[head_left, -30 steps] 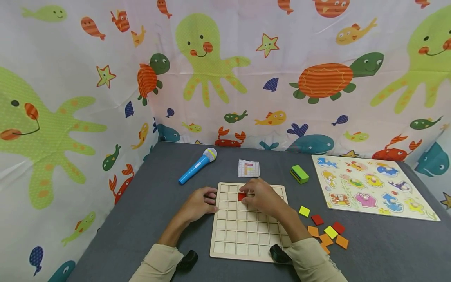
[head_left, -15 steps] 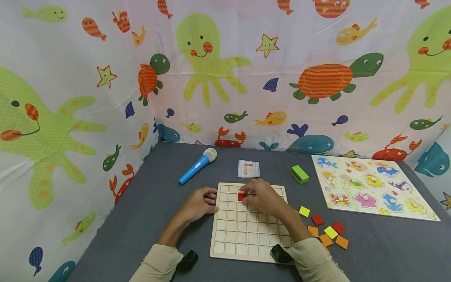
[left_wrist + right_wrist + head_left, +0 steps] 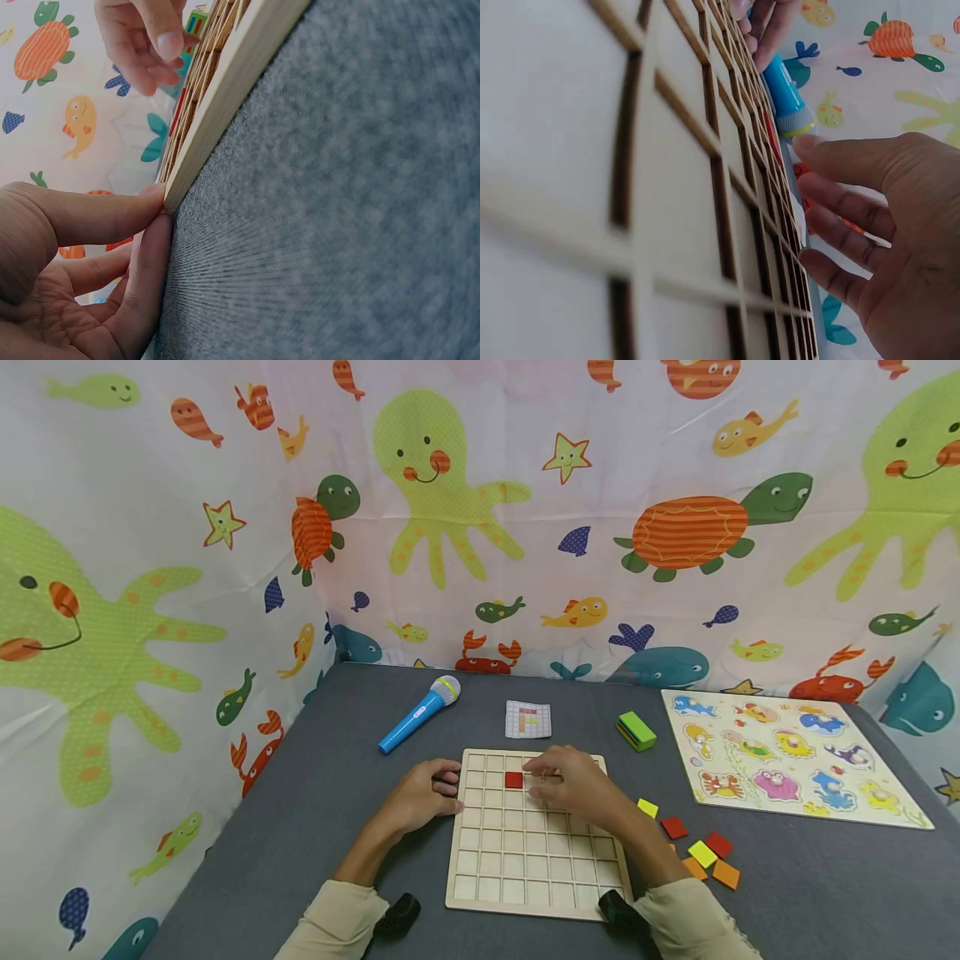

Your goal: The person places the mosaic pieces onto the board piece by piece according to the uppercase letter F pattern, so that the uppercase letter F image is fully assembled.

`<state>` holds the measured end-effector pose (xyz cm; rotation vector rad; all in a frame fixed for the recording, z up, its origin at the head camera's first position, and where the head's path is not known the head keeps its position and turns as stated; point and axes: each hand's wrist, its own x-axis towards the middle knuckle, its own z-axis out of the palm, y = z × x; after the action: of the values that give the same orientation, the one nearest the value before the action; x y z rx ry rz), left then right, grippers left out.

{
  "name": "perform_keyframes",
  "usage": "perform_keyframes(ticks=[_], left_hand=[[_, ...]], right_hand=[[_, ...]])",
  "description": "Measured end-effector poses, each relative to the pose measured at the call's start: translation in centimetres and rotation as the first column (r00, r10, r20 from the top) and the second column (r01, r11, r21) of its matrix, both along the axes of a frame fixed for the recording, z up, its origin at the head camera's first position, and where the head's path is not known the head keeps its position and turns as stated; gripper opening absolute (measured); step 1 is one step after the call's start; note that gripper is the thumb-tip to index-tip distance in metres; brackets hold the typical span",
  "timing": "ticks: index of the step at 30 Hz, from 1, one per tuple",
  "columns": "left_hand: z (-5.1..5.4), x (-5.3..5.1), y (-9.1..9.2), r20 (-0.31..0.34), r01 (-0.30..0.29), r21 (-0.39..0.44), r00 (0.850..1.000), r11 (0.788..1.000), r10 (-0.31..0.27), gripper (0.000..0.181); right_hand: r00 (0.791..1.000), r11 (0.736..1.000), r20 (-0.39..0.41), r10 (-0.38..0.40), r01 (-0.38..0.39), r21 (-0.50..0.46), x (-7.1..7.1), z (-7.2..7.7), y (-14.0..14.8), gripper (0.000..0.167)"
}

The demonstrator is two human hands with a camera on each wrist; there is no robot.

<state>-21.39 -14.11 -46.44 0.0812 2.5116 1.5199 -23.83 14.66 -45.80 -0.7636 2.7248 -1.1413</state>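
The wooden grid board [image 3: 501,864] lies on the grey table, with one red square tile [image 3: 513,780] in a cell near its far edge. My left hand [image 3: 422,795] pinches the board's left edge; in the left wrist view, thumb and forefinger of the left hand [image 3: 90,255] close on the board's corner [image 3: 225,112]. Just right of the red tile, my right hand [image 3: 573,783] hovers over the board with fingers loosely bent. The right wrist view shows nothing between the fingers of the right hand [image 3: 885,217], and the red tile [image 3: 772,137] beyond the thumb tip.
Loose red, yellow and orange tiles [image 3: 726,874] lie right of the board, partly behind my right forearm. Beyond the board are a small printed grid card [image 3: 528,719], a blue microphone [image 3: 412,722] and a green block stack [image 3: 636,731]. An animal puzzle board [image 3: 787,760] lies far right.
My right hand has let go of the red tile and shifted slightly right, so the whole tile shows in its cell. The left hand keeps its grip on the board.
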Motion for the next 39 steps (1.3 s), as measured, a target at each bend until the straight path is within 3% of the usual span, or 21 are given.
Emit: perform_keyframes(ticks=[21, 29, 39], left_hand=[[0.1, 0.0, 0.0, -0.005, 0.000, -0.006, 1.000, 1.000, 0.000, 0.059], [0.0, 0.0, 0.1, -0.010, 0.000, -0.003, 1.000, 1.000, 0.000, 0.060], [-0.2, 0.0, 0.1, -0.011, -0.006, 0.001, 1.000, 1.000, 0.006, 0.059]], right_hand=[[0.996, 0.997, -0.071, -0.046, 0.051, 0.064, 2.7, 1.5, 5.9, 0.028], [0.992, 0.988, -0.104, -0.073, 0.086, 0.131, 3.3, 1.5, 8.5, 0.030], [0.989, 0.979, -0.086, -0.122, 0.134, 0.154, 4.2, 1.2, 11.3, 0.033]])
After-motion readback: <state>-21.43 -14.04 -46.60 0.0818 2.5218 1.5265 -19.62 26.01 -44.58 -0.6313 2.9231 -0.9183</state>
